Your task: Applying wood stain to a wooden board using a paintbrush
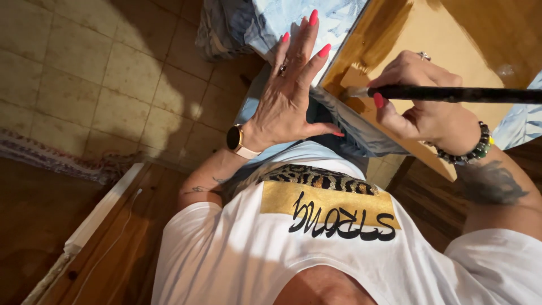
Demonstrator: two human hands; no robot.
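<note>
Taking the wooden board (446,28) as the landmark and reading from left to right: well to its left lies a tiled floor (96,68) with a fringed rug (51,155) at its near edge, and a white strip (99,209) runs along darker wood below that. Nearer the board, the left hand (291,93) is spread flat with its fingers fanned and grips nothing; it presses on the pale blue cloth (339,17) that lies against the board's left edge. A watch sits on that wrist. Over the board itself, the right hand (420,96) is closed around a long dark handle (468,94), pinched close to the light-coloured brush end (357,91), whose tip meets the board near its left edge. The handle runs off to the right past the beaded bracelet (471,149). It looks thin, straight and stiff, probably light, with a dull speckled black surface that should not slip; a hold close to the tip, as here, seems best for steadying the brush end. The board is yellowish tan, with a darker, glossy brown band beside its left edge.
</note>
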